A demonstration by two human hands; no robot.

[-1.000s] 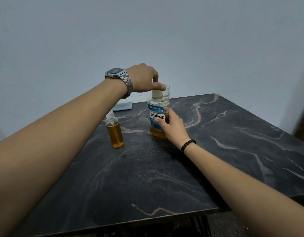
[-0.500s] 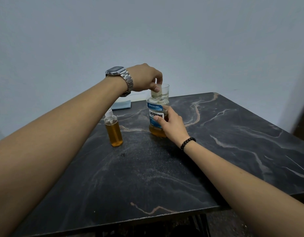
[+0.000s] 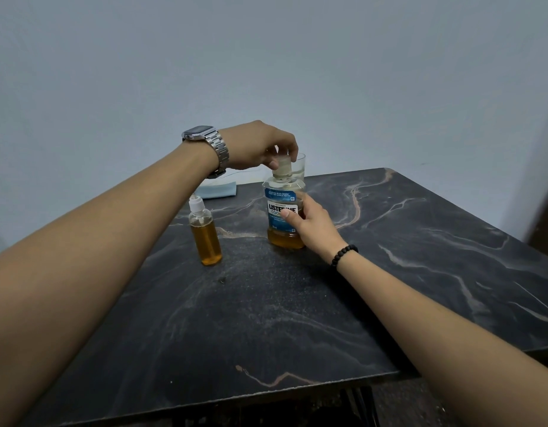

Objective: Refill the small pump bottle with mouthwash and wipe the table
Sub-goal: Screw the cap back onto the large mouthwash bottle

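- Amber mouthwash is seen in the lower part of the Listerine bottle (image 3: 284,211), which stands upright on the black marbled table (image 3: 420,248), toward its far side.
- The bottle's cap (image 3: 282,165) is gripped from above by the left hand (image 3: 260,146), thumb and fingers curled round it; a metal wristwatch (image 3: 205,140) is worn on that wrist.
- The bottle's body is held by the right hand (image 3: 309,223), the thumb laid across the blue label and the fingers wrapped behind; a black bead bracelet (image 3: 343,254) is worn on that wrist.
- The small pump bottle (image 3: 204,232), filled with amber liquid nearly to its shoulder and capped in white, is set upright on the table to the left of the Listerine bottle, apart from it.
- A clear drinking glass (image 3: 299,166) is partly visible directly behind the Listerine bottle.
- A folded blue cloth (image 3: 219,190) is laid at the table's far edge, behind the left forearm.
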